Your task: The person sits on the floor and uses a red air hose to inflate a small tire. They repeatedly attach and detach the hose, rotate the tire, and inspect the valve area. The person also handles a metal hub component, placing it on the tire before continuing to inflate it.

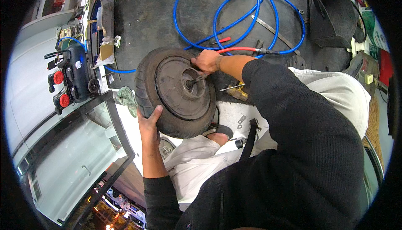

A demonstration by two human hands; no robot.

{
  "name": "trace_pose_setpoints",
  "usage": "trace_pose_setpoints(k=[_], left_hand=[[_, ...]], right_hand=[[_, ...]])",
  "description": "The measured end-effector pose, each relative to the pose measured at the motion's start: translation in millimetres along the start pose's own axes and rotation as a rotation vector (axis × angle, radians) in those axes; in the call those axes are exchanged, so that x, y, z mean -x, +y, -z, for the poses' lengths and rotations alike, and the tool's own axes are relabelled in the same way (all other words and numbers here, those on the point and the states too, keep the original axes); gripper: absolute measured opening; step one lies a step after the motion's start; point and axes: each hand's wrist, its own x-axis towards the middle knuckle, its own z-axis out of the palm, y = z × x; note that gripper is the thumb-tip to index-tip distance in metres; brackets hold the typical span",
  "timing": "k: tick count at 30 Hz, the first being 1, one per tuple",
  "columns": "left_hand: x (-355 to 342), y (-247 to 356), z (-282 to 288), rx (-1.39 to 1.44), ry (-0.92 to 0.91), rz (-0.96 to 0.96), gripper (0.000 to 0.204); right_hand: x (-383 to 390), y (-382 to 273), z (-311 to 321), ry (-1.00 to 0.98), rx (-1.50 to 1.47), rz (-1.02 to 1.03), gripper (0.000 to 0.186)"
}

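A thick black rubber tyre on a dark hub wheel (pixel 167 83) stands tilted in front of me, its axle (pixel 190 83) sticking out of the centre. My left hand (pixel 150 119) grips the tyre at its lower left, thumb over the sidewall. At the upper right of the rim, my right hand (pixel 205 61) is closed, fingers bent down toward the hub. A red hose (pixel 240 49) runs into this hand, where its end is hidden. A coupling (pixel 268 51) joins it to a coiled blue hose (pixel 217 16).
On the dark mat (pixel 142 20) lie a flat metal bar (pixel 272 30) and a yellow-handled tool (pixel 238 92). A black air compressor (pixel 77 73) stands at the left, near a glass door (pixel 79 154). A black bin-like box (pixel 335 16) is at the upper right.
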Motion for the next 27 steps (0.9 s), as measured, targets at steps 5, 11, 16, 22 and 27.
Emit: trace_pose_setpoints(k=[5,11,16,22,27], left_hand=[[0,11,-13,0.128,-0.059,0.037,0.089],[-1,0,-44,0.037,0.286,-0.050,0.086],[-5,-5,-44,-0.263,0.398,-0.192,0.083],[-4,-4,-52,-0.460,0.450,-0.240,0.087],[3,9,-59,-0.466,0.483,-0.265,0.083]], right_hand=[[-3,3,2,-0.078,0.062,-0.075,0.048],[-1,8,-5,-0.013,0.079,-0.054,0.047],[-5,9,-10,-0.031,0.073,-0.056,0.047],[-5,8,-2,-0.056,0.112,-0.045,0.042],[-5,9,-4,-0.067,0.137,-0.030,0.041]])
